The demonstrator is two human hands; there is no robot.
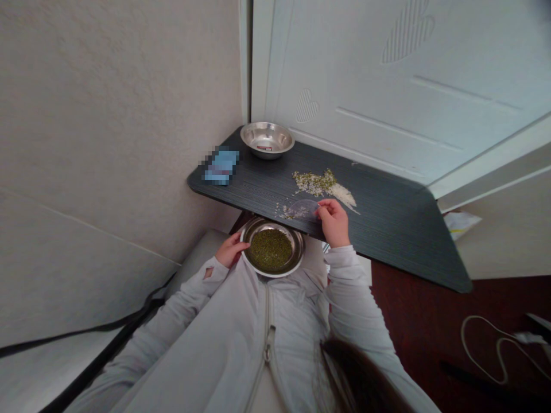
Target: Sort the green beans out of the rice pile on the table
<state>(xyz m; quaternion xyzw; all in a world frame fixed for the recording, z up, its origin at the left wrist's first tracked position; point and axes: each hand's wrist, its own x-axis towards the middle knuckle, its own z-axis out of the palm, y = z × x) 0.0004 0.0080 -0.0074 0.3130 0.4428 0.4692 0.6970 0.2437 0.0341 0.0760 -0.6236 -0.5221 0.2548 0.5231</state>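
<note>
My left hand (230,249) grips the left rim of a metal bowl (297,261) that rests at my lap under the table's front edge. Green beans, apparently mung beans (270,249), cover the bottom of this bowl. Above the tabletop, my right hand (334,221) pinches the edge of a clear, thin round disc, perhaps a plastic lid (305,210). White grains (284,213) lie around and beneath the disc. Just beyond it, a mixed pile of white grains and green beans (314,182) spreads on the table, with a paler streak of rice-like grains (343,194) at its right.
On the dark folding table (400,229), a second metal bowl (267,137) stands at the back left. A blurred blue packet (221,166) lies near the left corner. A white door (365,86) rises behind, and a wall is at left. A white cable (486,321) lies on the floor.
</note>
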